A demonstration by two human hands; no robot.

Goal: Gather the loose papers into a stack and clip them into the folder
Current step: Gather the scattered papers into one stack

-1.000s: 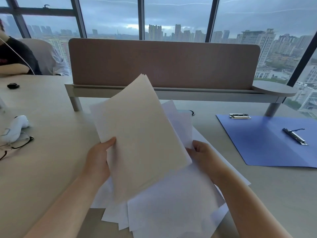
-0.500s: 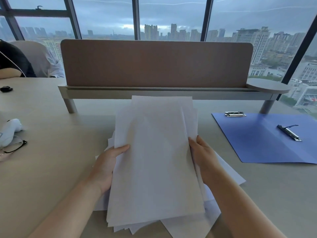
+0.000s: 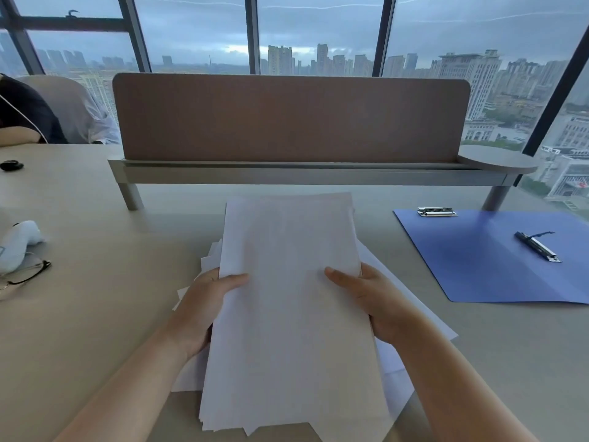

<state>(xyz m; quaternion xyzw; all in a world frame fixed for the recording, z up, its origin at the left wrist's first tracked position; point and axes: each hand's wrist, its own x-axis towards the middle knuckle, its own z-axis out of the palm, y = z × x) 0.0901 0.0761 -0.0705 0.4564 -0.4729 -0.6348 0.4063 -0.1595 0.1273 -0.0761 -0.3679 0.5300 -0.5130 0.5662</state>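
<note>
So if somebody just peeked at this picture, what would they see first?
Probably the big white stack of papers in the middle of the desk, gripped at its sides by the left hand and the right hand, with a few loose sheets poking out underneath. Next, the open blue folder lying flat on the right, with its metal clip. Behind everything, huge windows show a cloudy city.

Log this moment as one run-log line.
phase: squaring papers | left hand: grips paper stack | right hand: grips stack | loose sheets: underneath | blue folder: open, empty
</note>
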